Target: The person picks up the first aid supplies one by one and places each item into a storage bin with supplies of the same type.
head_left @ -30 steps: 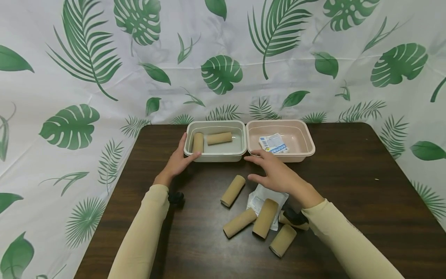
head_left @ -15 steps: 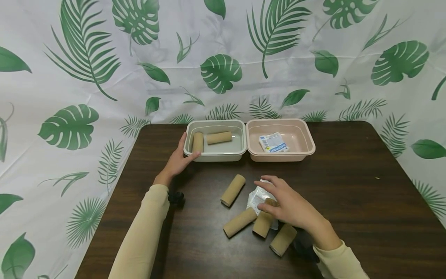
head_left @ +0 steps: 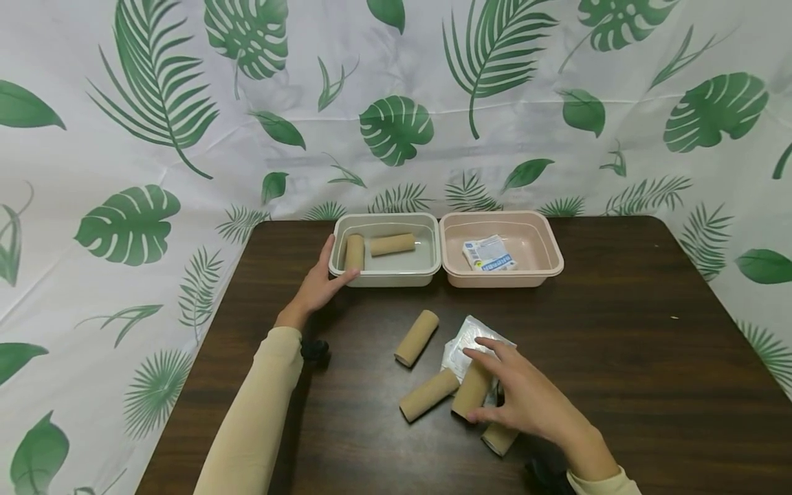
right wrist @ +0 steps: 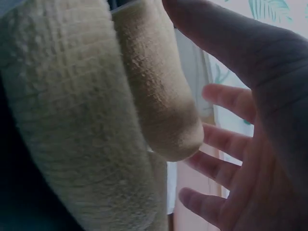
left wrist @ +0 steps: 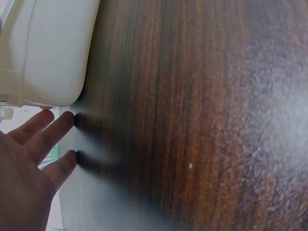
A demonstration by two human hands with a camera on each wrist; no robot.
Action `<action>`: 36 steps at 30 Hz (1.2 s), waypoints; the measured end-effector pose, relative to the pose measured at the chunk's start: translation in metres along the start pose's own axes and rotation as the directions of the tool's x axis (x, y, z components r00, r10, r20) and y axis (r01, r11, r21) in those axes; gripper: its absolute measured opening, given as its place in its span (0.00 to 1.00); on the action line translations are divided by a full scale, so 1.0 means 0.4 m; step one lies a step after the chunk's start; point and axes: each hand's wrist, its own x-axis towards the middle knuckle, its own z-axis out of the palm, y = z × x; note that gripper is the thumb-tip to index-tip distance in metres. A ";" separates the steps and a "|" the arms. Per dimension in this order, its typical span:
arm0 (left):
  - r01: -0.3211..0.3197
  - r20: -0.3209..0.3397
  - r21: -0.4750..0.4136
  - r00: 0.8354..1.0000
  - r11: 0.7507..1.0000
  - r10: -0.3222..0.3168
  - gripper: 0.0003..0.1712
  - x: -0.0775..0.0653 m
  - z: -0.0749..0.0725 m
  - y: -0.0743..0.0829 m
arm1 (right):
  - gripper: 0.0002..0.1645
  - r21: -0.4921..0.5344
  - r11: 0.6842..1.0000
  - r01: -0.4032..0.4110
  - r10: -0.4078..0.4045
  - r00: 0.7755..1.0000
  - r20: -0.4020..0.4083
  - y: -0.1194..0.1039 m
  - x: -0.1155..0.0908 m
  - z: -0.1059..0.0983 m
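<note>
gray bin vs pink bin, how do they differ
The gray bin is pale gray; the pink bin is light pink. The gray bin holds two cardboard tubes; the pink bin holds white-and-blue packaging. The left hand touches the gray bin, while no hand touches the pink bin. Both are rounded rectangles on the dark table.

Glare whitens the tabletop (left wrist: pixel 269 144) in the left-wrist view; right-wrist looks dim.

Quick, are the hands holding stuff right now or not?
Left hand: open, resting against the greenish bin.
Right hand: open at a cardboard tube, no grip visible.
</note>
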 end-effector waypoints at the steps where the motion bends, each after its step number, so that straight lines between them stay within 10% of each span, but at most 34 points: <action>1: 0.002 -0.001 0.001 1.000 1.000 -0.002 0.56 0.000 0.001 -0.001 | 0.57 0.004 1.000 -0.004 0.004 1.000 0.004 0.000 -0.002 0.004; 36: 0.025 0.007 -0.007 1.000 1.000 -0.025 0.56 -0.004 -0.006 0.005 | 0.54 -0.020 0.998 -0.063 0.062 0.995 -0.075 -0.004 -0.038 0.046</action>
